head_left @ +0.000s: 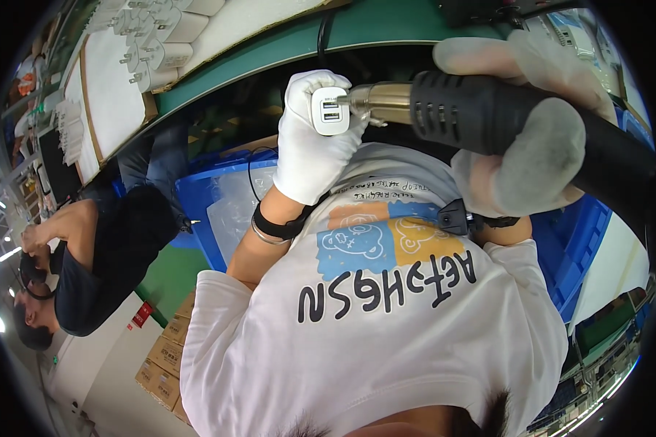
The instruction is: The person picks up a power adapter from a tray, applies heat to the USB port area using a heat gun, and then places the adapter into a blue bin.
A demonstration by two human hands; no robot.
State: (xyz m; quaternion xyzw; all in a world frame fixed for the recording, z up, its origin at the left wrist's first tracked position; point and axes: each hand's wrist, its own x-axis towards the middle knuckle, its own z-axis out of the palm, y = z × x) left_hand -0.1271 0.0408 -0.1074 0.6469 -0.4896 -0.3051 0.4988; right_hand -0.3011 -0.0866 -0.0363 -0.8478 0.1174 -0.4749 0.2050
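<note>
In my left hand (pixel 310 146), in a white glove, is a white USB charger (pixel 331 124), held upright with its two-port end facing up. The fingers are closed around its sides. My right hand (pixel 521 146), with pale translucent coverings over its fingertips, grips a black heat gun (pixel 481 109) with a slotted collar. The gun's metal nozzle (pixel 383 102) points left, and its narrow tip overlaps the charger's right edge; whether they touch I cannot tell. Part of the right palm is hidden behind the gun.
Several white plug chargers (pixel 157 54) stand on a white-topped board at the upper left. A green bench edge (pixel 262 69) runs along the far side. Blue bins (pixel 215 237) flank my body. Another person (pixel 116 255) sits at left, near cardboard boxes (pixel 166 357).
</note>
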